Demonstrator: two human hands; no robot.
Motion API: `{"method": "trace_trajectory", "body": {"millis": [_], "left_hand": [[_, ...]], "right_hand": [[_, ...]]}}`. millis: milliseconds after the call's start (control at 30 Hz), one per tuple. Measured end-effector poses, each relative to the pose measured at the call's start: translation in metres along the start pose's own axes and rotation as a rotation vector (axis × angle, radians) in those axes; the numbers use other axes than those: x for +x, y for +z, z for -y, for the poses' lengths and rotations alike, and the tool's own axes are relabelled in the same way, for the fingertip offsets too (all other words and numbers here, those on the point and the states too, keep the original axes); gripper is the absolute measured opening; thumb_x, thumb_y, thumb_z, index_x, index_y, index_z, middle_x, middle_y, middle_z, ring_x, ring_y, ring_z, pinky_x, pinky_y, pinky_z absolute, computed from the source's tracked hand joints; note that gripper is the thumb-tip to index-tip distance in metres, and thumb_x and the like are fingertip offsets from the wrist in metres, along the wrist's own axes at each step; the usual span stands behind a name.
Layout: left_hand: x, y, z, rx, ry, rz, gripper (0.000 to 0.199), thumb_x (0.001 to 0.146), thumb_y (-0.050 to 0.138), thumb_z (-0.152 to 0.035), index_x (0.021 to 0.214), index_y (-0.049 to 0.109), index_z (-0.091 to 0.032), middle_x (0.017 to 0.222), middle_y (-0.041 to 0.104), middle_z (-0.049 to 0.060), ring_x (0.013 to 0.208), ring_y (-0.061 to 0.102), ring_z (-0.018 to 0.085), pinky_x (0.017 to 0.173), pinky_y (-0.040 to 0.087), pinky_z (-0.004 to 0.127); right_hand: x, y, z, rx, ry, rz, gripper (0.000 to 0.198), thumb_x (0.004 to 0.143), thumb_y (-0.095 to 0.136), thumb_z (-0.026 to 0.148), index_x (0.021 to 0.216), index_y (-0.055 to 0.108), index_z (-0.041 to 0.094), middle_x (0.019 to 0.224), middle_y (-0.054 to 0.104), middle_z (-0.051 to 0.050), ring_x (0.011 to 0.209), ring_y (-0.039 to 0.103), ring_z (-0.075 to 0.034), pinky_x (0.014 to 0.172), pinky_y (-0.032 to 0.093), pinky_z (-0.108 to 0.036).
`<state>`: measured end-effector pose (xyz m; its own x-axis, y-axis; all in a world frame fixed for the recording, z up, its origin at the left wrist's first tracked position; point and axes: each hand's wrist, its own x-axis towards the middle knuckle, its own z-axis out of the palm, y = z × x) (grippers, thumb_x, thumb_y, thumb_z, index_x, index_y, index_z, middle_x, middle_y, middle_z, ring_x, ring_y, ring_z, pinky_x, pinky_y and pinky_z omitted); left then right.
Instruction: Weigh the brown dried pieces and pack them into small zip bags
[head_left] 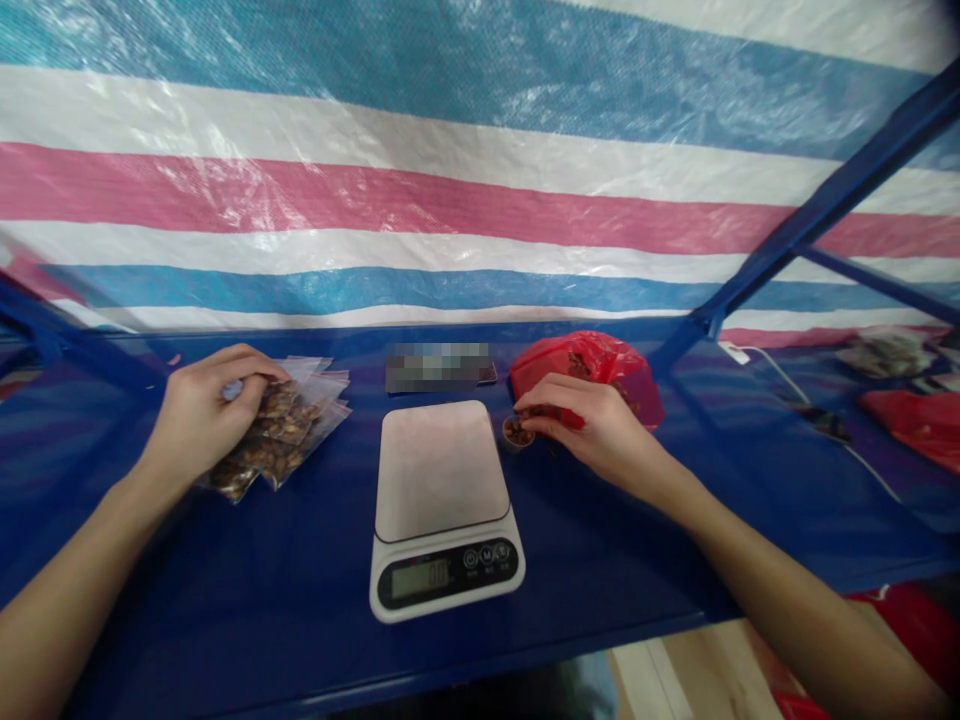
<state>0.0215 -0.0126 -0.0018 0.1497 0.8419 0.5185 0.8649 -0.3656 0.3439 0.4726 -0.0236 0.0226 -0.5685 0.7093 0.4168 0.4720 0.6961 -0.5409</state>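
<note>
My left hand (217, 405) is over a fanned pile of clear zip bags (289, 435) filled with brown, nut-like pieces. Its thumb and forefinger are closed together at the upper edge of the top bag. Across the table, my right hand (596, 425) has its thumb and fingers pinched at the rim of a small round cup (517, 433) that holds similar brown pieces. Between the hands stands a white kitchen scale (442, 475) with a bare platform; its display appears to read 0.0. Directly behind the right hand lies a red plastic bag (581, 350) with brown pieces in it.
A blurred-out flat object (435, 368) lies behind the scale. Blue metal struts (810, 220) rise at the right, before a striped plastic sheet (405, 200). A white cable (825, 420) and another red bag (915, 425) are at the far right.
</note>
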Motion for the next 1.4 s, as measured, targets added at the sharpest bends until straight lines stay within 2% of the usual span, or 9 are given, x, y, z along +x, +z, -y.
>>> {"method": "trace_trajectory", "body": {"millis": [433, 1033, 1233, 1400], "left_hand": [[-0.001, 0.000, 0.000, 0.026, 0.013, 0.000, 0.031, 0.093, 0.046, -0.023, 0.085, 0.076, -0.018, 0.095, 0.075, 0.006, 0.089, 0.071, 0.023, 0.088, 0.052, 0.034], [0.000, 0.000, -0.001, 0.025, 0.031, -0.009, 0.032, 0.094, 0.045, -0.023, 0.083, 0.075, -0.017, 0.094, 0.074, 0.006, 0.088, 0.071, 0.021, 0.088, 0.052, 0.033], [-0.001, 0.000, -0.003, 0.013, 0.006, -0.012, 0.030, 0.092, 0.045, -0.024, 0.083, 0.074, -0.019, 0.092, 0.074, 0.004, 0.086, 0.070, 0.020, 0.086, 0.052, 0.034], [-0.002, 0.000, -0.001, 0.011, 0.014, -0.021, 0.030, 0.093, 0.045, -0.024, 0.084, 0.074, -0.018, 0.093, 0.074, 0.005, 0.087, 0.071, 0.021, 0.086, 0.053, 0.035]], "right_hand": [[-0.002, 0.004, 0.003, -0.042, -0.023, 0.170, 0.014, 0.103, 0.064, 0.018, 0.109, 0.076, 0.021, 0.102, 0.071, -0.006, 0.090, 0.070, -0.018, 0.078, 0.055, -0.029], [-0.001, 0.002, -0.002, 0.044, -0.078, 0.101, 0.018, 0.098, 0.071, 0.014, 0.113, 0.078, 0.021, 0.103, 0.076, -0.006, 0.093, 0.072, -0.019, 0.082, 0.060, -0.031], [-0.001, -0.003, -0.006, 0.046, -0.093, 0.021, 0.019, 0.095, 0.075, 0.015, 0.113, 0.078, 0.022, 0.108, 0.077, -0.007, 0.100, 0.073, -0.022, 0.087, 0.060, -0.034], [-0.003, -0.004, -0.008, 0.079, -0.079, 0.066, 0.017, 0.100, 0.068, 0.015, 0.112, 0.078, 0.022, 0.105, 0.078, -0.006, 0.097, 0.074, -0.020, 0.086, 0.060, -0.033]]}}
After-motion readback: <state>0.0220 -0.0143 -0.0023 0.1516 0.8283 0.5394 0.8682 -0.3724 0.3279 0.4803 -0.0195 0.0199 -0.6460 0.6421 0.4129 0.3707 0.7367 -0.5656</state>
